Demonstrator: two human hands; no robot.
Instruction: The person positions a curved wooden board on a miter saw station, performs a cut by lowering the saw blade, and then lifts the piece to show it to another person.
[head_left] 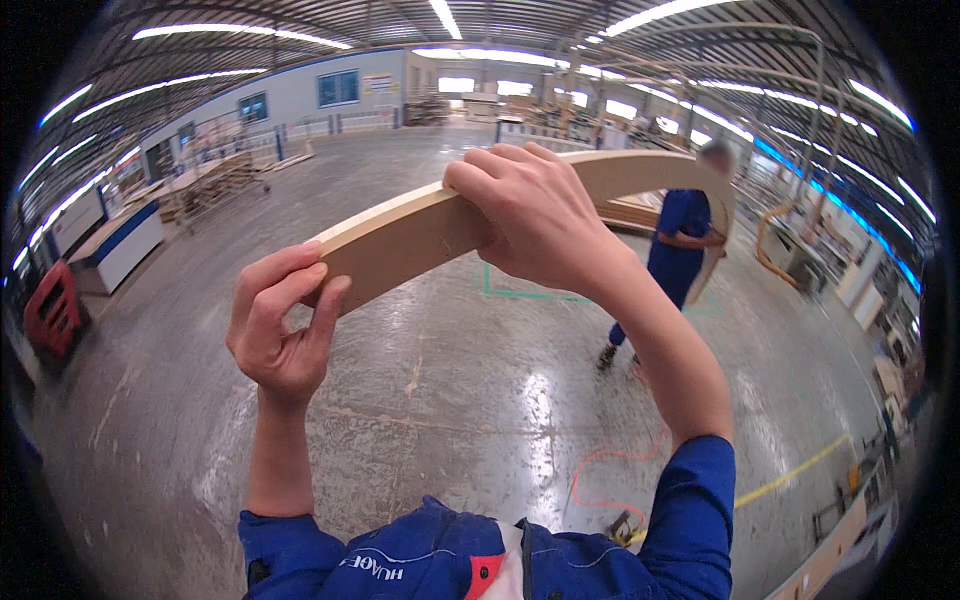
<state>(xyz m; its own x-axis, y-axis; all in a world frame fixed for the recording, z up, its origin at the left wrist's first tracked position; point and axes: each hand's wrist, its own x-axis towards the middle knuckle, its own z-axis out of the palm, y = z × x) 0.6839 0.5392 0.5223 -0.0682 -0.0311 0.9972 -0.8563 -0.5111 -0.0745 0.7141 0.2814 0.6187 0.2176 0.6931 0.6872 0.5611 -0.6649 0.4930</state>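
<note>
A long, pale wooden board [405, 243] is held up in front of me, bending in an arc across the view toward the right. My left hand [285, 318] pinches its near left end between thumb and fingers. Farther along, my right hand [535, 215] wraps over the top edge, its fingertips hidden behind the board. At the far right end stands a co-worker [680, 230] in blue work clothes, with a hand against the board.
A thin orange hose [600, 455] lies on the grey floor near a small tool [625, 525]. Stacked boards [630, 215] are behind the co-worker. A red machine [55, 315] stands at far left, a white and blue bench [120, 240] beyond it. Workbenches line the right side.
</note>
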